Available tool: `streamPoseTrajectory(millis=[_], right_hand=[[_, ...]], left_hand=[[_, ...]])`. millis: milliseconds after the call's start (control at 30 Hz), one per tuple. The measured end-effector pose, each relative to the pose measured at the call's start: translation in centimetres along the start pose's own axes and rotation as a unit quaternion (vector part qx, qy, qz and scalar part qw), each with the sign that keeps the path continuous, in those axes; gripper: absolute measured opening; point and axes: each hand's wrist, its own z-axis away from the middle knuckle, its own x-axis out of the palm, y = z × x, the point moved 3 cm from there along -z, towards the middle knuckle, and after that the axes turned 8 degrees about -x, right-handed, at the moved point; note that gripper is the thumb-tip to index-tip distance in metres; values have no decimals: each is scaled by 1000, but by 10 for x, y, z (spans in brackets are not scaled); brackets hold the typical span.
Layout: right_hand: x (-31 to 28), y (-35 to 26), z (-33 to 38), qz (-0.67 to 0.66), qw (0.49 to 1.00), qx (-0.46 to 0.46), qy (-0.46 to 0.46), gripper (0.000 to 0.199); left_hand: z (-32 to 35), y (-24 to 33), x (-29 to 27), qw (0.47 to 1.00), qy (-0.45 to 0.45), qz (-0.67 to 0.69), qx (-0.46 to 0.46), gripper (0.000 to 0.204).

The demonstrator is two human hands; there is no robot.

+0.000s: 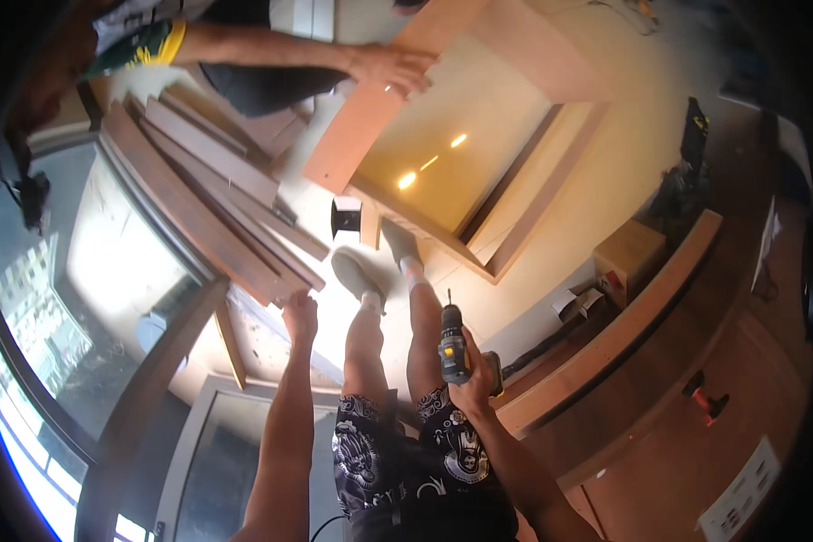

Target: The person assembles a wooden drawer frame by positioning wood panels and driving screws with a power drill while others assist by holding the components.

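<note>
**Up close: drill in hand, planks at fingertips**

Nearest, right hand (472, 384) wrapped tight around the grip of one yellow-and-black cordless drill (454, 348), bit pointing up and away from the body, toward the cabinet. Beside it, to the left of the drill, left hand (300, 316) raised, fingers loosely curled against the near end of the stack of planks (212, 203); touching or just short of the wood, hard to tell, and no firm grasp visible. Left hand clearly the nearer one to the stack. Long axis of the planks running diagonally, up and leftward away from the drill, near end just above the left hand. Roughly five or six dark brown boards, exact count unclear.

Between the hands, two bare legs, two grey shoes on the pale floor.

Farther off, beyond the drill tip: one open wooden cabinet frame (465, 172) lying on the floor. Farthest, another person's hand (390, 68) resting flat on its upright side panel.
</note>
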Motion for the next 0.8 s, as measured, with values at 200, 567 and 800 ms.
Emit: streamPoseTrajectory(millis=[200, 567, 800], right_hand=[[-96, 16, 62, -17, 999, 28, 36, 77], [-292, 109, 156, -124, 987, 56, 80, 79], [-417, 103, 169, -257, 952, -140, 95, 74]], left_hand=[[134, 10, -118, 992, -24, -23, 125, 23], [238, 2, -83, 971, -85, 222, 27, 15], [441, 228, 46, 899, -257, 321, 153, 15]])
